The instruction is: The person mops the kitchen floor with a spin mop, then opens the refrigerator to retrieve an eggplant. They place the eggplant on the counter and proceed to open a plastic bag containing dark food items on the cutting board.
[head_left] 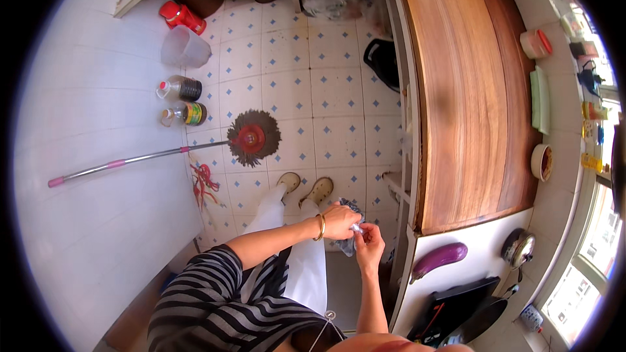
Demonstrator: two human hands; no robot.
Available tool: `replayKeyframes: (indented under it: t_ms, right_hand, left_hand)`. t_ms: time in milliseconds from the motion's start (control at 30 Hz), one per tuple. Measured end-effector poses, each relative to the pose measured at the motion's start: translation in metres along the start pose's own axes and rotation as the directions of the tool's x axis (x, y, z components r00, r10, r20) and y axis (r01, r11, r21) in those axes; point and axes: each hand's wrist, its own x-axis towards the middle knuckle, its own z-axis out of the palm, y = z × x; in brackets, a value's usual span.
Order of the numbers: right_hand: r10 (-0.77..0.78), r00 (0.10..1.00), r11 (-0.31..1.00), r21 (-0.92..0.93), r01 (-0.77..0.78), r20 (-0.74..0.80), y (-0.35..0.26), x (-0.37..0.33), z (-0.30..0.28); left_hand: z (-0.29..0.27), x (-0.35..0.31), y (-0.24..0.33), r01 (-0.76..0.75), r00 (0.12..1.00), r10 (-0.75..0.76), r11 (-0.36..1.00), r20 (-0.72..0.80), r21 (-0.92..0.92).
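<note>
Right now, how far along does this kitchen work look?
Early, it seems. The mop lies flat on the tiled floor, out of both hands. In hand: the left hand and right hand together hold a small crumpled bag, fingers pinching at its top. Still untouched: the purple eggplant whole on the white counter.
</note>
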Motion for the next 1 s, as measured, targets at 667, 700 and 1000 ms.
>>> replayKeyframes:
  t_ms: [667,700,1000]
  right_hand:
    - [-0.330,0.854,0.860,-0.246,0.448,0.402,-0.230,0.255,0.181]
    - [-0.354,0.830,0.851,-0.221,0.477,0.431,-0.241,0.268,0.192]
    - [-0.205,0.838,0.945,-0.121,0.304,0.506,-0.304,0.413,0.226]
  left_hand:
    - [-0.275,0.008,-0.154,0.006,0.746,-0.174,0.967,-0.643,-0.255]
    - [-0.291,0.009,-0.164,0.005,0.735,-0.181,0.965,-0.653,-0.261]
    - [-0.398,0.040,-0.206,-0.005,0.627,-0.352,0.890,-0.695,-0.456]
